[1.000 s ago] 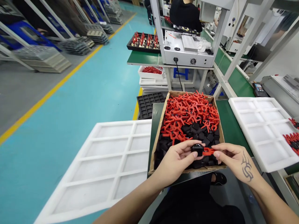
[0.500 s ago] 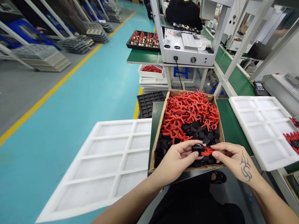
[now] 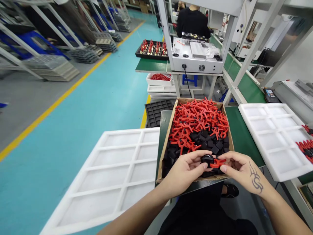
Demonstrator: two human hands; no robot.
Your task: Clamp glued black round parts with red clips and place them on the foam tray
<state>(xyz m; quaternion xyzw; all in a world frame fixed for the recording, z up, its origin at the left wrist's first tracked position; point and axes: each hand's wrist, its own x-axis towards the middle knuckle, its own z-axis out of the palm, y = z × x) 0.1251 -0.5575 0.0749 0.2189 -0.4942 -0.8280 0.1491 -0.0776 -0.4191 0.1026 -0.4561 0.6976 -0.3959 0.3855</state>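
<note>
Over the near end of a cardboard box (image 3: pixel 168 137), my left hand (image 3: pixel 187 168) pinches a glossy black rounded piece (image 3: pixel 207 159) between thumb and fingers. My right hand (image 3: pixel 238 166) grips the handles of a red spring clamp (image 3: pixel 217 163), whose other end meets the black piece. Whether the jaws bite on it is too small to tell. Inside the box, a heap of red spring clamps (image 3: pixel 198 117) fills the far part, and many small black blocks (image 3: pixel 210 141) lie in the near part.
A white divided tray (image 3: pixel 107 168) is at the left, and another white tray (image 3: pixel 274 137) at the right holds red clamps (image 3: pixel 305 147) with black pieces. Beyond the box stand a white machine (image 3: pixel 195 54) and a black tray (image 3: pixel 139 54). A person in black (image 3: pixel 193 21) sits farther back.
The view has tilted up slightly, so the scene sits a little lower. Both hands keep hold of the black piece and the red clamp, almost unmoved.
</note>
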